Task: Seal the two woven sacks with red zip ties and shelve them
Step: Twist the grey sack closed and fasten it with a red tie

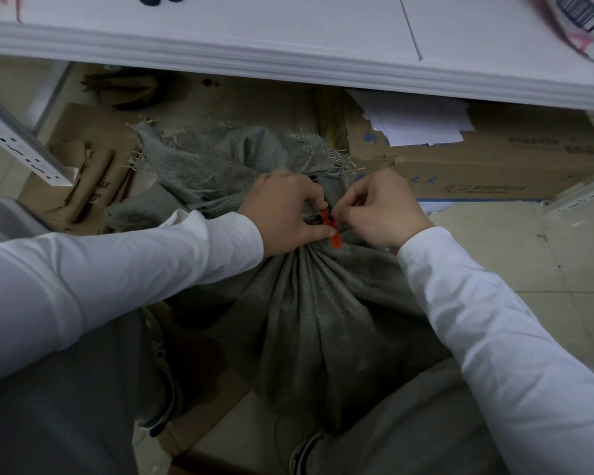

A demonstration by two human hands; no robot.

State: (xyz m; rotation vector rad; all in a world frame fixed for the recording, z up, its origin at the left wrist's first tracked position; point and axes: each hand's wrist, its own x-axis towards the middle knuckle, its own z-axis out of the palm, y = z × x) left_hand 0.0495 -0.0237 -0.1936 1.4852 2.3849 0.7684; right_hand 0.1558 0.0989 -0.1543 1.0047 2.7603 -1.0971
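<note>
A grey woven sack (pixel 323 320) stands on the floor between my knees, its neck bunched together and its frayed mouth flopped away from me. A red zip tie (pixel 331 231) lies at the gathered neck. My left hand (pixel 285 210) grips the neck and pinches the tie's red tab from the left. My right hand (pixel 378 207) pinches the tie's other end right beside it. Only one sack is in view.
A white shelf board (pixel 288 60) runs across the top, just beyond the sack. Under it lie a long cardboard box (pixel 477 159) with white papers and flattened brown cardboard (pixel 90 173) at the left. A perforated metal upright (pixel 18 142) leans at the left. Tiled floor at right.
</note>
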